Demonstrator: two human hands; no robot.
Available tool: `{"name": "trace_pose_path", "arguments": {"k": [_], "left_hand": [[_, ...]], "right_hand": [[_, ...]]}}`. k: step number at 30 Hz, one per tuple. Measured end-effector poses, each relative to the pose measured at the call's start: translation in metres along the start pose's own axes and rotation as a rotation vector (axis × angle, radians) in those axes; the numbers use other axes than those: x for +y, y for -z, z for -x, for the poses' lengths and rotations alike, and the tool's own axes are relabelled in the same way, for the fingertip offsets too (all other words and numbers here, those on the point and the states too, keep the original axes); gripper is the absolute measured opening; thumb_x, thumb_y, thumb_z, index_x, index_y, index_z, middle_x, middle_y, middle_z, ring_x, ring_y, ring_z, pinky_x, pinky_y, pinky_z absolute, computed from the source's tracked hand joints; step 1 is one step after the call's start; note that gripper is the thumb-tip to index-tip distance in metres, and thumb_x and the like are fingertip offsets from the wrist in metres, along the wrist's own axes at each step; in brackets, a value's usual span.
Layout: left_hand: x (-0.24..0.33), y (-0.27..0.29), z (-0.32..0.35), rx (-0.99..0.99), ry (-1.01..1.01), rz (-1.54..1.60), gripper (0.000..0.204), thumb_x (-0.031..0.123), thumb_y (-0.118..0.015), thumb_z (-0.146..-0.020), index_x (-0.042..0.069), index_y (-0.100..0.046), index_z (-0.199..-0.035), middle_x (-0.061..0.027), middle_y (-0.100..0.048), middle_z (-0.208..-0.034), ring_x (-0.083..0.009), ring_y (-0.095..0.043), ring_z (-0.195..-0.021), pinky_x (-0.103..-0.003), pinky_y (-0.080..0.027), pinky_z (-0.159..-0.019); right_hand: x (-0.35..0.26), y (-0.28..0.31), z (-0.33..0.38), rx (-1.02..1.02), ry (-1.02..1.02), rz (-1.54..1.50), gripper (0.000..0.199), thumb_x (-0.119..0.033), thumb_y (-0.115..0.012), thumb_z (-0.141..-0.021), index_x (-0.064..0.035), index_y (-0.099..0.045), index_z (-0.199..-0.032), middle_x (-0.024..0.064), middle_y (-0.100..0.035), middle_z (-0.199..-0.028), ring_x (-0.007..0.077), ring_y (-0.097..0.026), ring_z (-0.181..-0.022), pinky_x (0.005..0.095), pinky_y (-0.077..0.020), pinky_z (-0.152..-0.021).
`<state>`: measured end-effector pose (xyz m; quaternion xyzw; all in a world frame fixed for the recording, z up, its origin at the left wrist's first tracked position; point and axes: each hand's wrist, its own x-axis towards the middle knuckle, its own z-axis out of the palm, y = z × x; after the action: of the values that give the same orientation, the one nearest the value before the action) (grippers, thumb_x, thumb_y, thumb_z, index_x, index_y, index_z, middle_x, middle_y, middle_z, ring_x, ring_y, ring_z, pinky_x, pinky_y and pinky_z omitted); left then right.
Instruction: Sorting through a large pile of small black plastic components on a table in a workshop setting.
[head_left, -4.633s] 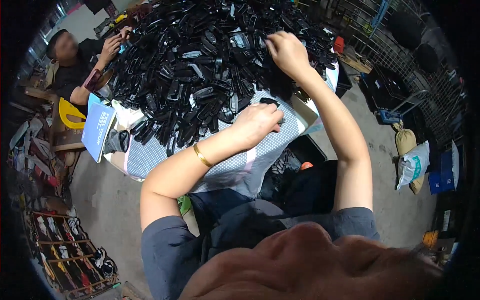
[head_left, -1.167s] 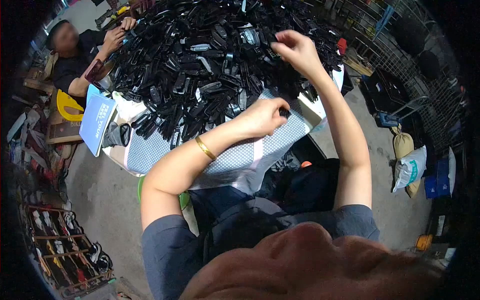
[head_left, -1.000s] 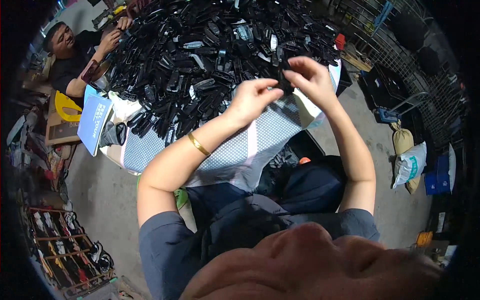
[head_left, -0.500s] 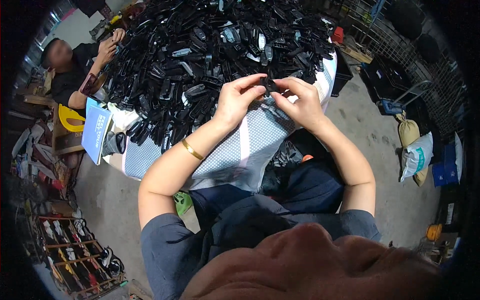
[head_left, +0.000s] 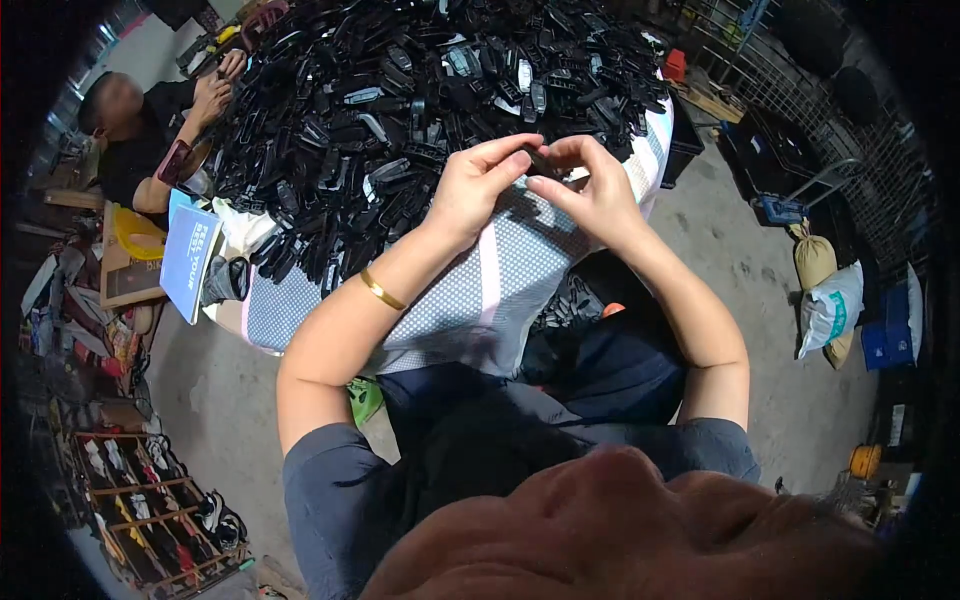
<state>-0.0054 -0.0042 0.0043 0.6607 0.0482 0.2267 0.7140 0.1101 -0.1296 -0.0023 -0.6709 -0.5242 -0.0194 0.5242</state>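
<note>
My left hand (head_left: 470, 192) pinches a small black plastic piece (head_left: 541, 168) between thumb and fingers at the near edge of the heap. Curled around the piece's other side is my right hand (head_left: 598, 192), its thumb and fingertips closed in on it. Fingers cover much of the piece, so its exact shape is hidden. Just beyond both hands spreads a large heap of black plastic parts (head_left: 400, 130), some with glossy or grey faces, like small oblong casings. A patterned grey-and-white cloth (head_left: 430, 318) hangs below my wrists.
At the far left a co-worker (head_left: 150, 140) handles something by the heap. A blue booklet (head_left: 190, 255) and a black mesh cup (head_left: 228, 281) stand at the table's left edge. Grey parts (head_left: 572, 304) lie below the cloth. Sacks (head_left: 830, 305) rest on the floor at right.
My right hand has shifted slightly upward and its fingers have curled more around the black piece. The left hand has risen a little. The co-worker's hands have moved slightly.
</note>
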Motion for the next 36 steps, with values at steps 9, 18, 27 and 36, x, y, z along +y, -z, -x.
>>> {"name": "trace_pose_path", "arguments": {"k": [9,18,27,36], "left_hand": [[0.0,0.006,-0.001,-0.086,-0.163,-0.203,0.023,0.008,-0.055,-0.084,0.0,-0.062,-0.105,-0.0087,-0.062,-0.095,-0.0148,-0.058,-0.088,-0.026,-0.045,-0.081],[0.039,0.015,0.0,-0.114,-0.137,-0.978,0.027,0.021,-0.067,-0.076,0.002,-0.062,-0.094,-0.0093,-0.061,-0.084,-0.019,-0.058,-0.083,-0.029,-0.047,-0.074],[0.0,0.004,0.022,-0.08,-0.274,-1.757,0.02,0.02,-0.065,-0.069,0.002,-0.058,-0.075,-0.0113,-0.057,-0.076,-0.0259,-0.055,-0.077,-0.035,-0.046,-0.064],[-0.016,-0.012,0.025,-0.183,-0.447,-1.385,0.013,0.008,-0.056,-0.071,0.003,-0.051,-0.082,-0.0132,-0.056,-0.08,-0.0298,-0.054,-0.076,-0.039,-0.046,-0.069]], "right_hand": [[0.004,-0.002,0.005,-0.291,-0.07,0.026,0.023,-0.02,-0.063,-0.082,0.0033,-0.059,-0.078,0.0048,-0.06,-0.064,0.0076,-0.055,-0.058,0.0233,-0.0423,-0.051],[-0.013,0.05,-0.006,-0.948,-0.039,0.087,0.032,-0.031,-0.066,-0.078,0.0008,-0.059,-0.075,0.0098,-0.053,-0.056,0.0146,-0.047,-0.049,0.0305,-0.0387,-0.049],[-0.017,0.05,-0.029,-0.898,0.085,0.175,0.033,-0.03,-0.069,-0.072,-0.0016,-0.065,-0.088,0.0137,-0.065,-0.075,0.0246,-0.063,-0.067,0.034,-0.0477,-0.061],[0.031,-0.039,-0.146,-0.025,0.309,0.465,0.024,-0.021,-0.061,-0.078,-0.005,-0.064,-0.096,0.0136,-0.065,-0.087,0.0308,-0.062,-0.078,0.0354,-0.05,-0.07]]}}
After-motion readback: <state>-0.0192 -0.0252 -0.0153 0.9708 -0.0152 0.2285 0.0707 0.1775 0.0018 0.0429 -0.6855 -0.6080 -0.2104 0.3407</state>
